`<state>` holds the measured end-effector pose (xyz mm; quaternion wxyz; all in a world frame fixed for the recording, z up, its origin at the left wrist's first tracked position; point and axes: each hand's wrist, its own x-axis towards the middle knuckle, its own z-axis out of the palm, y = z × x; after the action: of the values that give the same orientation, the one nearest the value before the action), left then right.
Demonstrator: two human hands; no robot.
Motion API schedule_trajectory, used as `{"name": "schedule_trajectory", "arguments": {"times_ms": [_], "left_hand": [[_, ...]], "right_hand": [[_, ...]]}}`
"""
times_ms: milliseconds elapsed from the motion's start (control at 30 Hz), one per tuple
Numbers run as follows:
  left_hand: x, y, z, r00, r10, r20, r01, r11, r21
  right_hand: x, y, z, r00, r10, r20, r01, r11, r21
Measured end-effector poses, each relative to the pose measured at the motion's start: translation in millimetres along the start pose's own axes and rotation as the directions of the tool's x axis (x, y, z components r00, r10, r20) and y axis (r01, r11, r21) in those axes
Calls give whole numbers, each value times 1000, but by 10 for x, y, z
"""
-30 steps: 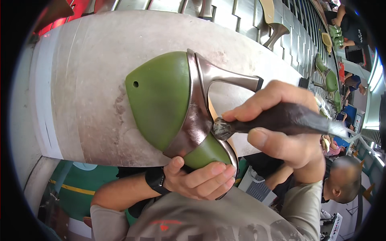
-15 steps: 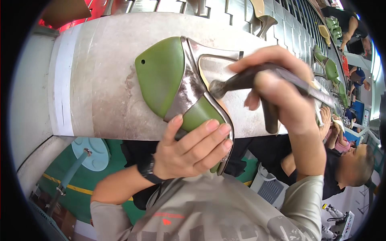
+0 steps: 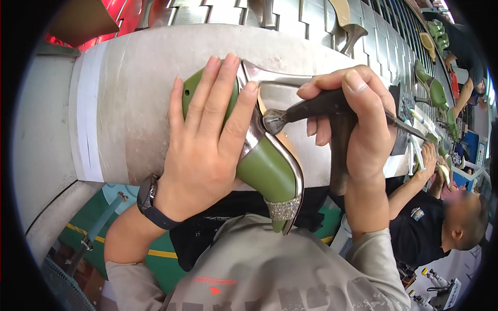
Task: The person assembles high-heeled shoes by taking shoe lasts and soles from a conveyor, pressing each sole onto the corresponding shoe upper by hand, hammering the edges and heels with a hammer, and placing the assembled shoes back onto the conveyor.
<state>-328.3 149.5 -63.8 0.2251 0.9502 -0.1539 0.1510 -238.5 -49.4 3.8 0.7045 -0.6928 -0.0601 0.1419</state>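
Observation:
A green high-heeled shoe (image 3: 270, 168), on a green last with a small hole, lies on its side on the pale work surface (image 3: 140, 78). It has a metallic brown band and heel, and a glittering strip near the pointed toe. My left hand (image 3: 199, 140) rests on the last and the band with fingers stretched and spread; its thumb is hidden. In my right hand (image 3: 368, 124) is a dark hammer (image 3: 311, 108), gripped around its head. The round metal face is at the sole edge where the heel begins. A thin metal part extends rightward from the fist.
Beyond the work surface runs a slatted metal conveyor (image 3: 306, 23) carrying heels, a tan insole with heel (image 3: 345, 26) and other green shoes (image 3: 436, 93). At the right, a co-worker in a dark top (image 3: 423, 223) has a hand close by. A pale blue stool (image 3: 114, 194) stands lower left.
My left hand has moved up from the front of the shoe to the last, uncovering the glittering strip. The hammer stays near the same spot, its handle and my right hand slightly shifted.

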Motion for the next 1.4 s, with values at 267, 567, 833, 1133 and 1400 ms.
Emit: {"name": "schedule_trajectory", "arguments": {"times_ms": [267,567,833,1133,1400], "left_hand": [[78,101,-66,1000,-5,-19,4,1000,-18],[386,444,-119,882,462,94,-455,886,-88],[854,316,-658,909,308,282,94,506,-857],[814,875,-735,993,79,-85,-116,681,-723],[780,1034,-651,961,115,-250,-246,767,-593]], "right_hand": [[508,-237,-11,952,15,305,21,993,-115],[-428,598,-952,983,17,-182,27,970,240],[-1036,19,-912,906,-341,-251,421,783,457],[-1123,-577,-592,848,-529,-42,510,791,337],[-1321,-1070,-597,675,-735,-62,738,671,71]]}}
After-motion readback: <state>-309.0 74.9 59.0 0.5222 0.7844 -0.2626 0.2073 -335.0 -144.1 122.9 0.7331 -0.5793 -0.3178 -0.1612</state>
